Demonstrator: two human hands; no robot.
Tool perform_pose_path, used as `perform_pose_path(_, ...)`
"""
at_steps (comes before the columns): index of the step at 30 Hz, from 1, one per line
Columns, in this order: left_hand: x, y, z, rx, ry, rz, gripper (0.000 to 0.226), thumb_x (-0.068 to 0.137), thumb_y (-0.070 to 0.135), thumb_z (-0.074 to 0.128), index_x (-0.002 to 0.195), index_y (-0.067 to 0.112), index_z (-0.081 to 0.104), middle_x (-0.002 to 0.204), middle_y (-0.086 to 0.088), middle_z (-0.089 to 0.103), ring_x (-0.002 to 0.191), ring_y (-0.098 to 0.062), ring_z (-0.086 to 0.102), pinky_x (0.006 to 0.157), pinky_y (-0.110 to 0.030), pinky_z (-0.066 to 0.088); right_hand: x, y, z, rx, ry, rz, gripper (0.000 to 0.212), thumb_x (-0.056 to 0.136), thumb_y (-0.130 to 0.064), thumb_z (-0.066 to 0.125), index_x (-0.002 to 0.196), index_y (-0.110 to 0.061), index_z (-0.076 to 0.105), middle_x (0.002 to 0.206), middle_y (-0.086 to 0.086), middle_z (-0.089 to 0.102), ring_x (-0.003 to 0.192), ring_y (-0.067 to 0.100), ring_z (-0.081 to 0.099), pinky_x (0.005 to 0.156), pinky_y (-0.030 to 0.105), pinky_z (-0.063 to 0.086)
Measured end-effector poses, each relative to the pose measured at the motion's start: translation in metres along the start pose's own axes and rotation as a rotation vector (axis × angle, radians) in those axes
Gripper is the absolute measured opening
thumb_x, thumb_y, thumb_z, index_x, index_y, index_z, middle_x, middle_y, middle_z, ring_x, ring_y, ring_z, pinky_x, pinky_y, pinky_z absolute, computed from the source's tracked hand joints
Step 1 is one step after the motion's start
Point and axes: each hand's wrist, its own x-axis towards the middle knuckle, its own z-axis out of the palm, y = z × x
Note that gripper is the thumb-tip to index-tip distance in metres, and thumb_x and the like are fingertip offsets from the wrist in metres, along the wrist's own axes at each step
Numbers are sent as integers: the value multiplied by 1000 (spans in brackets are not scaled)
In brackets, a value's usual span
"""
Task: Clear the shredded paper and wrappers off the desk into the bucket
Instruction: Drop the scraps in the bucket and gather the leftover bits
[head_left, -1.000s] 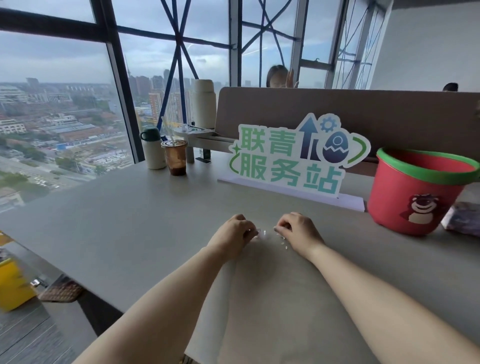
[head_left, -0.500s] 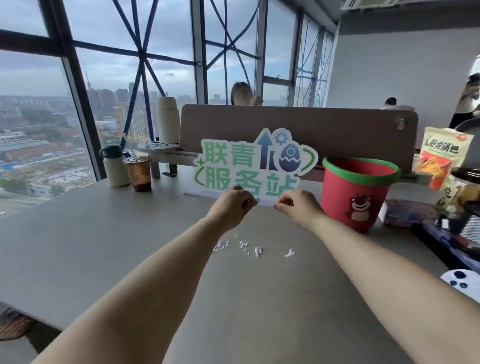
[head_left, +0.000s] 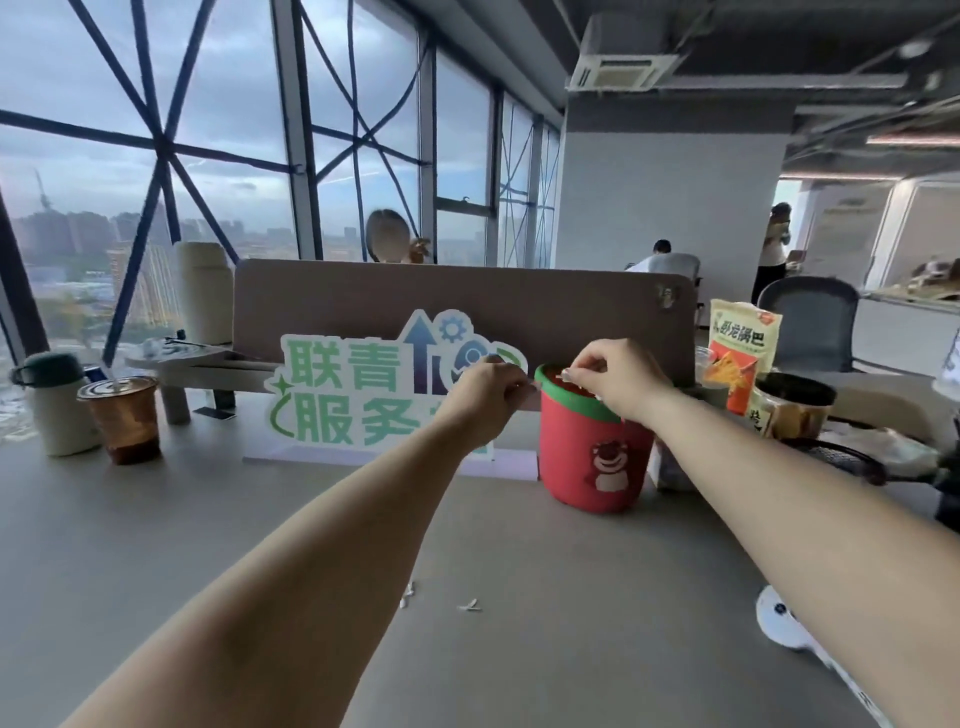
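Observation:
A red bucket (head_left: 592, 452) with a green rim and a bear picture stands on the grey desk (head_left: 156, 545), right of centre. My right hand (head_left: 615, 379) hovers over its opening, fingers pinched on small white paper shreds. My left hand (head_left: 485, 397) is just left of the rim, fingers curled closed; whether it holds shreds is hidden. A few white paper shreds (head_left: 410, 595) lie on the desk nearer me, between my forearms, with another bit of shredded paper (head_left: 469, 605) beside them.
A green and white cut-out sign (head_left: 353, 395) stands behind my left hand. An iced coffee cup (head_left: 124, 418) and a flask (head_left: 54, 405) are at the left. Snack bags (head_left: 740, 353), a jar (head_left: 792, 405) and clutter crowd the right. A white device (head_left: 784, 618) lies near my right forearm.
Both hands rose from the desk and moved right and away from me to the bucket, carrying pinched shreds. Some shreds stayed behind on the desk. The view swung right.

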Motion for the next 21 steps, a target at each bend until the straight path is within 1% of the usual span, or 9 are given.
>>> perform_pose_path(2,25,5,15,-36,11,18,21,89,19,56,96,7,71,99,-14,63,91,-26,58,78,-28,43,15,16,-9,-16,26,18,17,81,-26,68,78,-9,68,59,-7,56,55,6,49,54,23,35)
perform_pose_path(3,37,8,23,-44,5,29,20,89,19,56,95,7,71,97,-13,64,91,-24,57,77,-28,42,22,26,-11,-26,35,32,16,81,-26,68,78,-11,68,59,-9,55,56,6,49,53,22,35)
perform_pose_path(6,73,12,53,-42,-25,74,21,89,20,56,89,6,70,90,-12,67,93,-23,53,76,-28,39,44,57,-9,-47,41,79,15,81,-27,67,80,-12,69,62,-6,56,61,14,52,58,25,37)
perform_pose_path(9,100,10,78,-35,-49,91,20,89,21,57,89,7,71,89,-12,68,95,-24,54,78,-29,41,61,83,-5,-60,23,87,16,82,-29,66,78,-13,69,62,-5,58,60,13,54,52,24,40)
perform_pose_path(12,119,6,94,4,-94,71,21,89,24,55,92,10,70,91,-12,67,94,-25,55,75,-27,37,75,100,-4,-96,18,98,14,83,-25,65,80,-12,69,62,-5,57,60,14,54,58,24,40)
perform_pose_path(15,130,8,102,34,-138,53,22,90,27,54,95,12,70,94,-11,67,94,-25,56,68,-23,31,84,110,-4,-121,-14,110,13,85,-22,62,81,-12,69,63,-3,59,55,11,53,64,25,43)
perform_pose_path(17,135,11,104,35,-186,37,22,90,26,55,101,13,69,101,-10,68,96,-26,58,71,-25,36,88,112,-5,-131,-52,108,13,87,-22,60,82,-14,69,66,-2,62,59,14,55,67,27,45)
perform_pose_path(19,137,14,105,48,-232,23,25,90,25,54,108,13,67,109,-10,66,101,-27,58,77,-27,42,89,113,-5,-161,-84,98,15,89,-22,57,85,-15,69,73,-2,62,69,16,57,69,26,41)
perform_pose_path(21,137,16,106,64,-268,16,28,91,25,52,113,13,64,113,-11,65,104,-28,57,81,-28,43,89,112,-5,-187,-102,93,17,90,-21,54,84,-16,69,76,-2,62,75,17,56,70,25,38)
